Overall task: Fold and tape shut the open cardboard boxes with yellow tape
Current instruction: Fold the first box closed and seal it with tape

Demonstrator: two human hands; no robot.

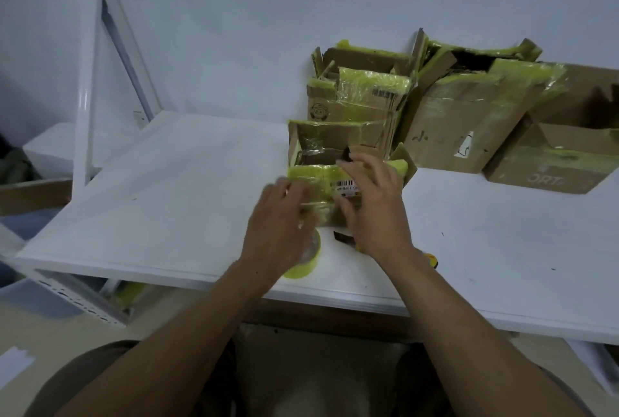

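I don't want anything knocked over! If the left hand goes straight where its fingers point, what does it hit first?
Probably the yellow-taped near flap of the small open cardboard box, ahead of the left hand; blur hides whether they touch.

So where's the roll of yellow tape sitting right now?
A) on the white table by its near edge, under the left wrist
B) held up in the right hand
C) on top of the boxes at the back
A: the tape roll lies flat on the white table near its front edge, partly hidden under the wrist of the left hand.
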